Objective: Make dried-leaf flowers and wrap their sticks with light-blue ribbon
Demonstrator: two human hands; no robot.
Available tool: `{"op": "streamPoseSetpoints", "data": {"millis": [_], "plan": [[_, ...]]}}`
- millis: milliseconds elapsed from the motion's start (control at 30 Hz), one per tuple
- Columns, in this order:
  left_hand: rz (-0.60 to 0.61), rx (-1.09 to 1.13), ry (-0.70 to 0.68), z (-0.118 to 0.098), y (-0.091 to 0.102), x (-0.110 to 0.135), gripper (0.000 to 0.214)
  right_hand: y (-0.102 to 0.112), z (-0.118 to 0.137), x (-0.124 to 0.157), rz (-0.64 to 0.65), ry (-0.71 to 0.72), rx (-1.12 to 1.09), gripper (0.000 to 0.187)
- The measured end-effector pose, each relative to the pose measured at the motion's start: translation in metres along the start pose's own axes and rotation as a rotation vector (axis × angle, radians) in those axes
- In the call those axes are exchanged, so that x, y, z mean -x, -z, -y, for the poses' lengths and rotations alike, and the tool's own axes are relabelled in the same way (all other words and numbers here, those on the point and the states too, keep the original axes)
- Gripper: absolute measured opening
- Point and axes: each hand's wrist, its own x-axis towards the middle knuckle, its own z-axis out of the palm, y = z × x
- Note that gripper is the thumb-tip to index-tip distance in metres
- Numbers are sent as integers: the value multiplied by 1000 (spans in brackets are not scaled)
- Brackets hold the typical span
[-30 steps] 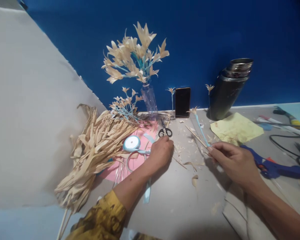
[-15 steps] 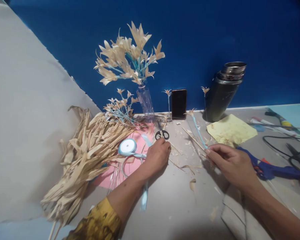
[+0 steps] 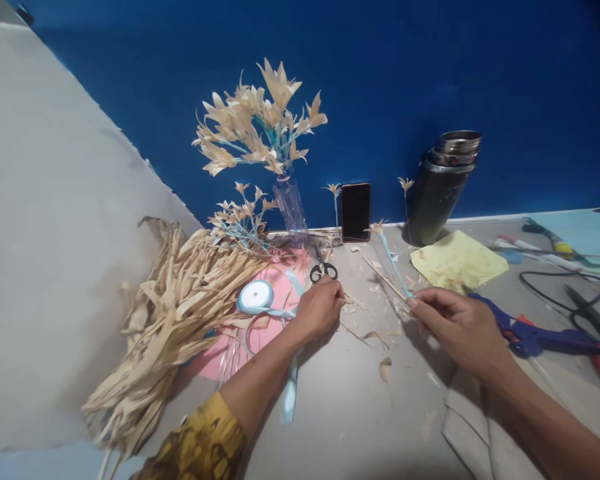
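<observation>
My right hand (image 3: pixel 460 333) pinches the lower end of a small dried-husk flower (image 3: pixel 390 257) with a light-blue wrapped stem. A thin tan stick (image 3: pixel 386 279) runs into the same grip beside the stem. My left hand (image 3: pixel 323 307) is closed, knuckles up, just in front of the black-handled scissors (image 3: pixel 324 272). Its fingertips are bent out of sight, so what they hold, if anything, cannot be made out. By the left wrist, a spool of light-blue ribbon (image 3: pixel 255 295) lies on pink paper (image 3: pixel 220 353). A ribbon end (image 3: pixel 289 397) hangs out below the forearm.
Dried corn husks (image 3: pixel 180 320) are heaped at left. Behind stand a clear bottle (image 3: pixel 291 207) with husk flowers (image 3: pixel 260 120), a phone (image 3: pixel 355 212) and a dark flask (image 3: pixel 440 190). Right are yellow paper (image 3: pixel 457 259), a blue glue gun (image 3: pixel 540 337) and larger scissors (image 3: pixel 593 313).
The view has shifted slightly. My left hand has barely moved and stays closed by the scissors. My right hand keeps its pinch on the flower stem.
</observation>
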Motion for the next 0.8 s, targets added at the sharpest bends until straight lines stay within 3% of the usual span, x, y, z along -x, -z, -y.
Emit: {"op": "streamPoseSetpoints", "data": {"millis": [167, 433, 700, 800], "plan": [[-55, -7, -42, 3, -3, 2, 14, 0, -5, 0, 4, 4, -1, 26], [-46, -86, -76, 1, -6, 2, 18, 0, -2, 0, -2, 18, 4, 26], [14, -88, 15, -3, -2, 3, 13, 1, -2, 0, 19, 40, 27, 26], [-19, -69, -9, -2, -3, 5, 14, 1, -1, -1, 23, 41, 22, 26]]}}
